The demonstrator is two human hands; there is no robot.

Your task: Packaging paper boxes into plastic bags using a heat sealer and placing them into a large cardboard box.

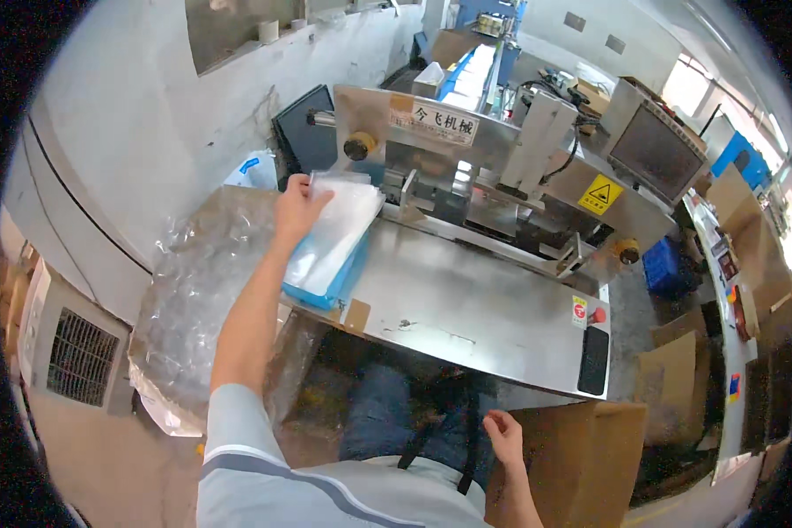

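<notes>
My left hand (pixel 301 209) reaches forward to a stack of clear plastic bags (pixel 339 233), its thumb and fingers closed on the bags' far left corner. Under the bags is a blue tray (pixel 326 290), set on the left end of a steel worktable (pixel 449 304). Close to my body, my right hand (pixel 504 435) hangs low over the near side of an open cardboard box (pixel 572 449). Its fingers are curled together and no object shows in them.
Behind the worktable stands a steel machine (pixel 493 132) with black knobs and a monitor (pixel 656 145). A red button (pixel 597 315) and a black phone-like slab (pixel 594 361) lie at the table's right end. Crumpled clear plastic (pixel 207 273) fills a carton at left.
</notes>
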